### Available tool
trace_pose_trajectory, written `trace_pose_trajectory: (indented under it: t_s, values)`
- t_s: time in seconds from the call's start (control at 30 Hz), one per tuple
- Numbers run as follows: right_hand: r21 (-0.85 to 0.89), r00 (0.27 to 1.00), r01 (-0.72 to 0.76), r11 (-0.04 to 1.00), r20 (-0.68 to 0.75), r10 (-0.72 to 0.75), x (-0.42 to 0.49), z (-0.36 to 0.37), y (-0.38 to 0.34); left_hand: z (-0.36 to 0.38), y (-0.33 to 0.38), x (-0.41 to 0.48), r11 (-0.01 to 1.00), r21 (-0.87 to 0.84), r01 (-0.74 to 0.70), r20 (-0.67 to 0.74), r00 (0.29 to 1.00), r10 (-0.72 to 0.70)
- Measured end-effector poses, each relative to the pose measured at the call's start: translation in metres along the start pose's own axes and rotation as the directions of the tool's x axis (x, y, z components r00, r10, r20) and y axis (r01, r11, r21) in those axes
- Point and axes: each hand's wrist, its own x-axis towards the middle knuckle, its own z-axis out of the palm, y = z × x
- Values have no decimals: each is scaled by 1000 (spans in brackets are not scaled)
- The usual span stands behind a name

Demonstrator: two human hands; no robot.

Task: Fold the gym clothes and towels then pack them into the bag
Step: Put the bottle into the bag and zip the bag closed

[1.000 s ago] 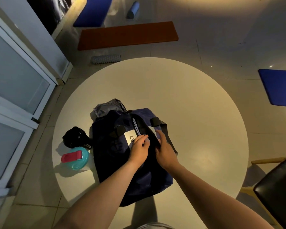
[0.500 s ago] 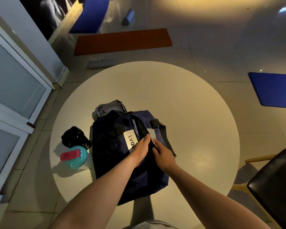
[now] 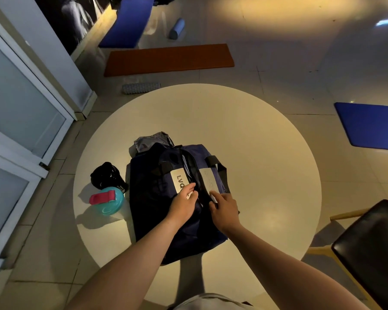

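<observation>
White table [image 3: 255, 153], navy bag [image 3: 152, 198], tiled floor [image 3: 278, 74]

Bare left grip [image 3: 184, 203], bare right grip [image 3: 225, 208], bare forearms [image 3: 141, 251], pale grey garment [image 3: 211, 302] at the torso.

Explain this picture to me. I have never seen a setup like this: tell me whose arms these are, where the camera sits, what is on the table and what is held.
No machine here: a person wears a wide-angle camera on the head, looking down, so the two bare arms are their own. The one view shows a round table. On it lies a dark blue bag, with a grey garment at its far end. Left of the bag sit a black container and a teal bottle with a pink lid. The left hand and right hand both touch the bag's top, either side of its opening; whether they pinch anything is unclear.
</observation>
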Motion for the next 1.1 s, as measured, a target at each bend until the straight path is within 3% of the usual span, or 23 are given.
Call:
trace_pose_trajectory:
  t_s: [0.1,0.2,0.27,0.33,0.43,0.5,0.6,0.73,0.8,0.93,1.1]
  values:
    - [-81,995,-22,996,100,31,-4,1,-6,-1,-9,-8,1000,6,31,22,999,-31]
    - [-55,999,21,998,-38,-24,-4,-1,-15,-5,-10,-16,1000,-16,-14,-36,999,13]
    - [38,979,150,988,-144,-143,-7,-1,-30,-14,-11,-21,997,19,-72,-104,992,74]
    - [130,961,254,958,-148,-235,-9,4,-54,-31,-15,-28,987,96,-126,-193,971,143]
    - [241,952,306,921,-69,-298,-8,21,-95,-68,-27,-42,927,340,-157,-413,861,297]
    - [265,952,289,920,21,-306,-3,36,-120,-96,-37,-49,899,435,-40,-556,774,304]
    - [238,930,278,931,177,-323,-3,61,-154,-136,-55,-57,919,368,138,-653,743,149]
    - [279,895,265,923,285,-344,-7,87,-193,-175,-70,-52,951,171,256,-608,787,-102]
    - [284,882,274,919,306,-358,-8,94,-209,-185,-77,-43,977,87,197,-567,816,-114]
    - [292,848,280,915,371,-378,2,102,-224,-191,-87,-32,985,49,166,-585,804,-106]
    - [144,818,316,938,460,-346,24,129,-226,-190,-96,-29,992,1,125,-580,808,-101]
